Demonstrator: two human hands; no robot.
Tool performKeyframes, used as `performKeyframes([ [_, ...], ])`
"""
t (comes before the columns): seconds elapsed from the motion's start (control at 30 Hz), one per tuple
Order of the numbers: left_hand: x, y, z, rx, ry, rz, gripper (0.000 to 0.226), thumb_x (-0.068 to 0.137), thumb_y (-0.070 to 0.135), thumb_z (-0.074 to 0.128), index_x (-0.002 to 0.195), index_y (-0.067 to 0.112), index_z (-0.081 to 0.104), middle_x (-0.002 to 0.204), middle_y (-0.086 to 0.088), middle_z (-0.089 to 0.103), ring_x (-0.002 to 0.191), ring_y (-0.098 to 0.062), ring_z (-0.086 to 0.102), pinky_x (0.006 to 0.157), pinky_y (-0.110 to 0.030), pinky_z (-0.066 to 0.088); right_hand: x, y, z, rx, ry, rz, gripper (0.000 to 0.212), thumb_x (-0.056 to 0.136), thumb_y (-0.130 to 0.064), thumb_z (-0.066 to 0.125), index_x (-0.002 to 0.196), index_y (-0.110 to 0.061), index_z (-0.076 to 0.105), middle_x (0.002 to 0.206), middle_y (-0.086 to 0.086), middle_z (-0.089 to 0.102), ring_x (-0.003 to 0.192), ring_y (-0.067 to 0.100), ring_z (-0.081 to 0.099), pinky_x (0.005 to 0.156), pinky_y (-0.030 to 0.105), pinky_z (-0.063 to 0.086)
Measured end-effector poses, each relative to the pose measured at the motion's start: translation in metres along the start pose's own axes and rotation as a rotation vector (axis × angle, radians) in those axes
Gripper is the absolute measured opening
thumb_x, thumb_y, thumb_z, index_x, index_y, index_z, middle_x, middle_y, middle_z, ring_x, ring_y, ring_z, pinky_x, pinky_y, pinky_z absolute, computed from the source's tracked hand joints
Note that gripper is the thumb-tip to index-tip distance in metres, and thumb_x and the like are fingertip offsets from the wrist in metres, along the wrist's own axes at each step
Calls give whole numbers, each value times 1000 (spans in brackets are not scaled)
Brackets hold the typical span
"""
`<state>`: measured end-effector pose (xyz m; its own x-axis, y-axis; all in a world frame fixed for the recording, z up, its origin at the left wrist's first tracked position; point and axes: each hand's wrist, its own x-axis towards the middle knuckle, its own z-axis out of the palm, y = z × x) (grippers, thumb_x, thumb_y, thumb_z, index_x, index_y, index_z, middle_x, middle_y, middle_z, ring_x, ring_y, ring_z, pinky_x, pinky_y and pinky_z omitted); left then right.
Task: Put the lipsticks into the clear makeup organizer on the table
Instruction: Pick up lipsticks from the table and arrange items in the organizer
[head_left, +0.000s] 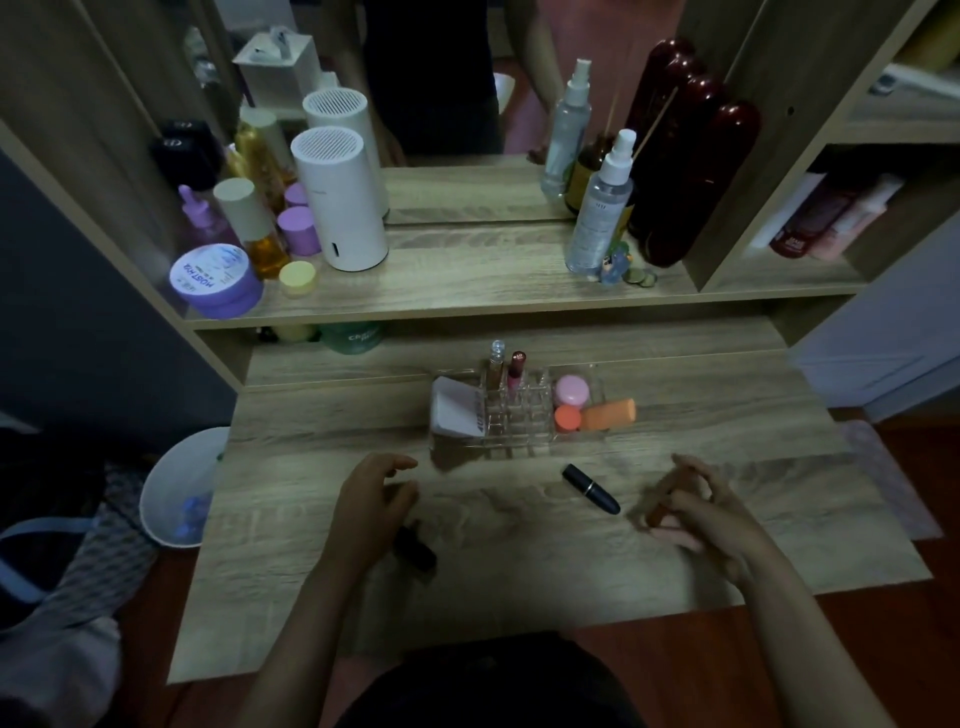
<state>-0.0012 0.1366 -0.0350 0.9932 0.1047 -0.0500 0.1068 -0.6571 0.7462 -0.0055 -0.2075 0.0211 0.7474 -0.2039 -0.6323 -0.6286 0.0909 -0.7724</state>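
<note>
Three lipsticks lie loose on the surface (519, 571) — a black lipstick (591, 488) untouched between the hands, a dark lipstick (415, 548) under the left hand (371, 501) with its fingers spread, and a brownish lipstick (667, 501), blurred, apparently pinched in the right hand (701, 512).

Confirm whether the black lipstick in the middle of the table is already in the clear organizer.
No, the black lipstick lies flat on the table, in front of the clear organizer and between both hands.

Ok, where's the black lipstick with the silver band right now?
In the head view, the black lipstick lies loose on the table, just in front of the clear makeup organizer, between the hands and nearer the right hand.
</note>
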Motion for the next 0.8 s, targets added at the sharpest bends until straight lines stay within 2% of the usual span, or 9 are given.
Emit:
performKeyframes([
  [0.07, -1, -1, 0, -4, -2, 3, 24, 83, 6, 63, 107, 9, 64, 112, -10, 63, 99, -13, 53, 80, -25, 46, 1, -1, 0, 49, 45, 7, 53, 89, 13, 45, 137, -7, 34, 98, 28, 56, 66, 27, 56, 35, 19, 51],
  [0.17, -1, -2, 0, 2, -13, 24, 24, 84, 6, 63, 107, 8, 63, 112, -10, 62, 98, -11, 51, 80, -24, 45, 3, -12, 2, 122, 69, -33, 53, 89, 10, 49, 135, -11, 35, 86, 17, 59, 61, 27, 62, 38, 20, 55],
  [0.27, -3, -4, 1, 2, -14, 24, 23, 84, 7, 63, 107, 8, 63, 110, -10, 63, 96, -10, 52, 79, -21, 43, 0, -30, 5, 141, 46, -139, 57, 87, 10, 51, 134, -19, 36, 89, 17, 60, 65, 28, 62, 42, 24, 58],
  [0.37, -6, -8, 2, -6, -16, 18, 22, 84, 7, 63, 106, 9, 63, 109, -9, 63, 93, -9, 53, 74, -11, 39, -2, -52, 10, 125, -13, -210, 59, 88, 10, 48, 131, -28, 36, 79, 20, 58, 52, 25, 64, 37, 21, 54],
  [0.43, -7, -9, 2, -11, -16, 5, 23, 84, 7, 63, 107, 9, 63, 110, -8, 62, 93, -8, 53, 72, -6, 37, -1, -65, 18, 51, -71, -247, 61, 88, 10, 47, 132, -30, 35, 72, 21, 55, 48, 27, 63, 36, 21, 53],
  [0.5, -7, -10, 1, -18, -8, 1, 23, 84, 6, 63, 107, 9, 63, 110, -8, 62, 93, -8, 53, 71, -4, 37, 2, -76, 30, -61, -111, -258, 63, 87, 9, 50, 134, -29, 34, 75, 20, 56, 57, 29, 60, 39, 22, 53],
  [0.63, -5, -7, 0, -25, 2, 14, 25, 85, 6, 61, 109, 9, 63, 112, -8, 61, 98, -9, 51, 73, -7, 38, 20, -90, 59, -391, -112, -301, 57, 84, 2, 57, 132, -24, 41, 86, 14, 53, 71, 26, 57, 59, 34, 49],
  [0.73, -5, -5, 1, -32, 6, 9, 25, 85, 7, 61, 110, 11, 62, 112, -4, 59, 97, -8, 50, 69, -3, 37, 38, -96, 80, -605, -84, -369, 33, 82, -3, 63, 113, -12, 58, 92, 10, 59, 78, 19, 55, 65, 29, 45],
  [0.8, -7, -7, -1, -20, 14, 2, 25, 85, 9, 61, 110, 13, 62, 111, -2, 59, 96, -7, 50, 65, -2, 36, 47, -97, 91, -771, -78, -439, 16, 81, -3, 64, 95, -11, 62, 84, 2, 62, 84, 21, 57, 62, 26, 45],
])
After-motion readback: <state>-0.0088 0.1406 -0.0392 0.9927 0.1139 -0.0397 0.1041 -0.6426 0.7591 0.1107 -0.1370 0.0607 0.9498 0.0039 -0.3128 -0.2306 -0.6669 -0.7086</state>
